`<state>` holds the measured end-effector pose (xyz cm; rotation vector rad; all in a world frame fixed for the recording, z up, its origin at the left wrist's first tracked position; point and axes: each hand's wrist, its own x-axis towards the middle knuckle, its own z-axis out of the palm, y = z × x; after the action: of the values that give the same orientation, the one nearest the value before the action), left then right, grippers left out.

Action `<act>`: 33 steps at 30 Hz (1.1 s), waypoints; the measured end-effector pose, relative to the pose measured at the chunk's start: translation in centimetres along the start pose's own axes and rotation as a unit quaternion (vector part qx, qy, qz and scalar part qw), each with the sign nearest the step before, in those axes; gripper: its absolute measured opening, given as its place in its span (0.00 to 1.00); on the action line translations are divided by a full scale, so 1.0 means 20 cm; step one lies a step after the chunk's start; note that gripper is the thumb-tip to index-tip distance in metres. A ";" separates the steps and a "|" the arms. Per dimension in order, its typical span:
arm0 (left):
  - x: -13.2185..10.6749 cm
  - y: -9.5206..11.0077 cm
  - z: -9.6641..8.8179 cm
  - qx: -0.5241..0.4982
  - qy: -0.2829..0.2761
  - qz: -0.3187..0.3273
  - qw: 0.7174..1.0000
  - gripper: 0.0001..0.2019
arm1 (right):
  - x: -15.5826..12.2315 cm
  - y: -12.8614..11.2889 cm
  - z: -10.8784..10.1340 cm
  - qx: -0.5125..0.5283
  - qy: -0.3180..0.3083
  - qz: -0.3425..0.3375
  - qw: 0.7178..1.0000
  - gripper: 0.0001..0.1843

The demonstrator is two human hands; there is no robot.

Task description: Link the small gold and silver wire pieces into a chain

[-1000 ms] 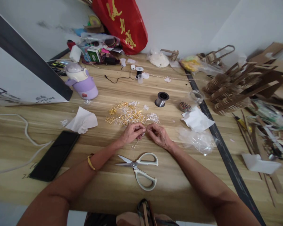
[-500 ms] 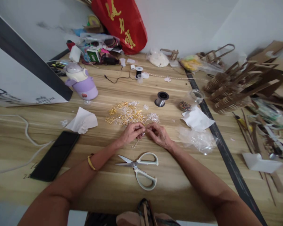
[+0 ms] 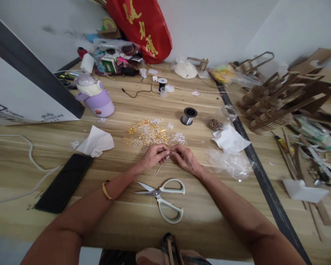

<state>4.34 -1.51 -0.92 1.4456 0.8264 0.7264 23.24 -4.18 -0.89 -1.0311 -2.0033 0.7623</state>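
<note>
My left hand (image 3: 153, 156) and my right hand (image 3: 185, 157) meet fingertip to fingertip at the middle of the wooden table (image 3: 143, 217). Both pinch a small silvery chain piece (image 3: 158, 169), whose end dangles below my left fingers onto the wood. Just beyond my fingers lies a heap of gold and silver jewellery findings (image 3: 149, 133). White-handled scissors (image 3: 163, 196) lie part open on the table between my forearms. A spool of thin wire (image 3: 188, 116) stands behind the heap.
A black phone (image 3: 63, 183) and crumpled tissue (image 3: 96, 142) lie at the left, a purple bottle (image 3: 95, 96) behind them. White paper (image 3: 229, 140), clear plastic (image 3: 231, 163) and a bead jar (image 3: 223, 118) sit at the right. Wooden lattice pieces (image 3: 278, 101) crowd the far right; a red bag (image 3: 143, 25) stands at the back.
</note>
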 end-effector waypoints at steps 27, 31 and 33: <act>-0.01 0.03 -0.01 -0.019 0.006 -0.024 1.000 0.13 | 0.00 0.00 0.00 0.027 0.051 0.061 0.996 0.07; -0.01 0.06 -0.01 -0.035 0.026 -0.037 0.998 0.14 | 0.01 -0.01 -0.01 -0.001 0.052 0.044 0.998 0.06; -0.02 0.07 -0.01 -0.049 0.039 -0.041 0.997 0.14 | 0.01 -0.01 0.00 -0.027 0.063 0.018 0.997 0.05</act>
<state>4.13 -1.66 0.54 1.2941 0.8931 0.7541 23.14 -4.12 -0.57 -1.1221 -1.9121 0.6489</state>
